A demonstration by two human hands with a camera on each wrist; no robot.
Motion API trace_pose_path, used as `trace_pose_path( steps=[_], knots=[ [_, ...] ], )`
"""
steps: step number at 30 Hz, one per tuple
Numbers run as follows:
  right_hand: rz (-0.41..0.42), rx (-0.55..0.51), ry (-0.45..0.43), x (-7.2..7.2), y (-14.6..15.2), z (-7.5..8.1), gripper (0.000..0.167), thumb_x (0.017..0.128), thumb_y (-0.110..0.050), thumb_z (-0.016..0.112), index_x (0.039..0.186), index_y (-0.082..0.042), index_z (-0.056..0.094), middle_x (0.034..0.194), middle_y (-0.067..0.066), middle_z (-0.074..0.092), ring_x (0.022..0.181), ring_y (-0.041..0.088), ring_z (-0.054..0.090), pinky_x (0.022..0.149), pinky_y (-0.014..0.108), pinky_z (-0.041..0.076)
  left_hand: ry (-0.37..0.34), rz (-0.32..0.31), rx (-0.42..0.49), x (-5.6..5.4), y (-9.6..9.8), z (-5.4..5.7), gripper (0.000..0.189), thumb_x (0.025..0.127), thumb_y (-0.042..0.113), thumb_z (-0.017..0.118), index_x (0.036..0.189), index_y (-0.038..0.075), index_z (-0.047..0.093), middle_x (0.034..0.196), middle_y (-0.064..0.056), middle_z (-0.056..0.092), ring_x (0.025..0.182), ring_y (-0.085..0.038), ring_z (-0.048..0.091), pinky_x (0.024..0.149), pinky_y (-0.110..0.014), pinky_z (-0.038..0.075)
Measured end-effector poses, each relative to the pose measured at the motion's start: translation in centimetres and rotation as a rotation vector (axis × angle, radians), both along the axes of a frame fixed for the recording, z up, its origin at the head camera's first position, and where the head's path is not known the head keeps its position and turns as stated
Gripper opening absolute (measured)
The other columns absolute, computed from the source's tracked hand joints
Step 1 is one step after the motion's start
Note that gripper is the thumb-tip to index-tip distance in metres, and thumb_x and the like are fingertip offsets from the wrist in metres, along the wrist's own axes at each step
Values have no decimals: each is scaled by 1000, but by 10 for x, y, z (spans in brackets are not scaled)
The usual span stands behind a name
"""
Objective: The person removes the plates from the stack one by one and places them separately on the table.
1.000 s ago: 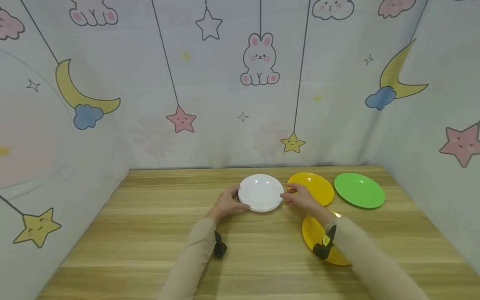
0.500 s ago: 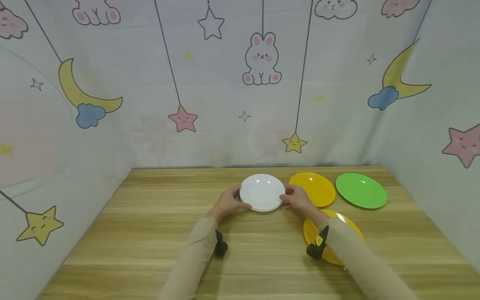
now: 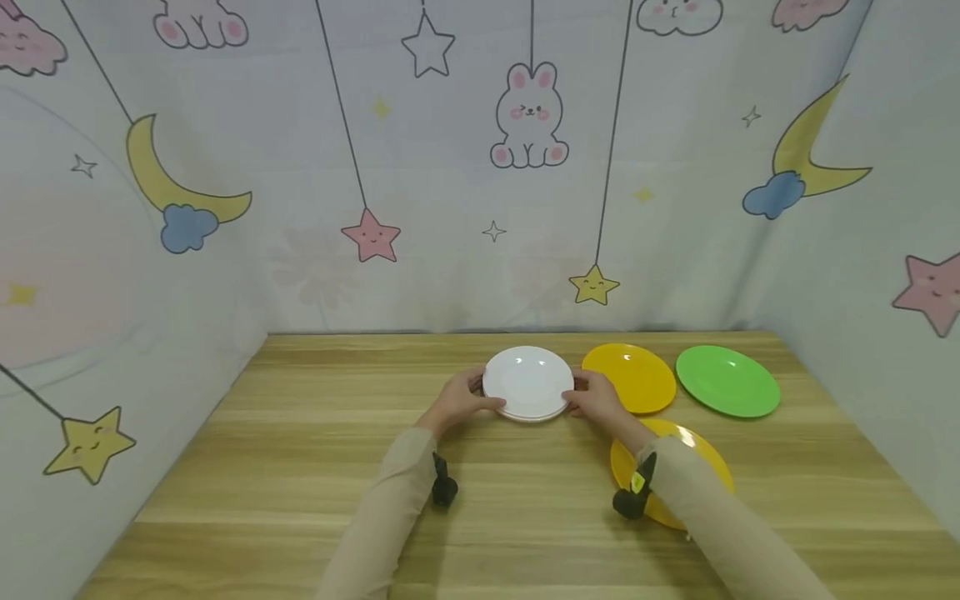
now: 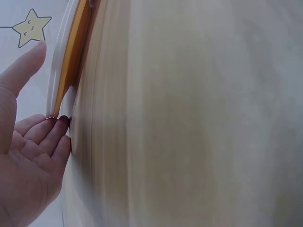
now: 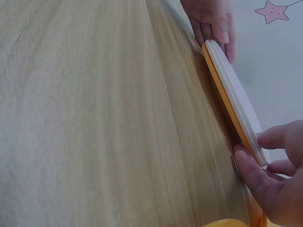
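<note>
– White plates (image 3: 528,379), near the back of the table (image 3: 285,467). Noticed a change?
– Gripped at the right rim by the right hand (image 3: 598,400), looser a second ago. So held from both sides, with the left hand (image 3: 456,400) curled round the opposite edge.
– Saw more elsewhere?
– Found an orange layer (image 5: 229,106) in both wrist views, under the white, hidden from the head view.
</note>
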State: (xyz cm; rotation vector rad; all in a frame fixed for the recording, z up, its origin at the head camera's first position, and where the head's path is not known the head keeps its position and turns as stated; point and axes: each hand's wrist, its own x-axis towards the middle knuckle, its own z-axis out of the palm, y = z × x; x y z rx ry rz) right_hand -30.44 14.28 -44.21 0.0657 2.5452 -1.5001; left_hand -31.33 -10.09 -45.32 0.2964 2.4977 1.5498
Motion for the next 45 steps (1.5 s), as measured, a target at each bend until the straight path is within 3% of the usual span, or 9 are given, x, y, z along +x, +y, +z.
trace_pose_path(
  steps=[5, 12, 18, 27, 35, 45],
  knots=[
    [7, 12, 14, 1, 0, 0, 45, 86, -9, 61, 128, 0, 48, 114, 17, 54, 68, 17, 56, 61, 23, 54, 9, 16, 38, 0, 3, 1, 72, 76, 17, 74, 133, -8, 38, 135, -21, 42, 123, -29, 43, 101, -34, 38],
    [-2, 9, 16, 1, 0, 0, 45, 85, -9, 62, 128, 1, 48, 113, 17, 54, 67, 17, 56, 61, 23, 55, 68, 66, -46, -2, 10, 5, 62, 74, 14, 75, 127, -3, 48, 122, -17, 56, 109, -26, 55, 92, -32, 47],
    [5, 11, 25, -1, -1, -2, 46, 86, -9, 62, 128, 0, 48, 111, 17, 54, 67, 17, 56, 61, 23, 55, 70, 110, -53, -4, 12, 3, 63, 71, 12, 77, 126, -5, 49, 117, -18, 56, 104, -27, 58, 85, -29, 50],
    [9, 30, 37, 0, -1, -3, 46, 85, -10, 63, 128, -1, 49, 111, 16, 54, 68, 17, 56, 61, 23, 55, 102, 139, -56, -5, 9, 0, 60, 69, 13, 79, 121, -3, 54, 97, -13, 60, 92, -24, 59, 81, -32, 50],
    [31, 43, 47, 2, 0, -2, 48, 85, -10, 63, 129, 0, 48, 104, 16, 54, 69, 17, 56, 61, 24, 55, 38, 181, -23, -10, 3, -1, 54, 70, 9, 77, 119, 0, 57, 100, -14, 60, 96, -26, 60, 83, -32, 50],
    [30, 18, 10, 2, 0, -2, 49, 89, -11, 58, 134, 1, 42, 107, 17, 54, 71, 17, 57, 65, 23, 55, 17, 172, 37, -9, 0, 3, 46, 74, 0, 70, 117, -7, 56, 109, -20, 58, 102, -31, 59, 81, -30, 52]
  ],
)
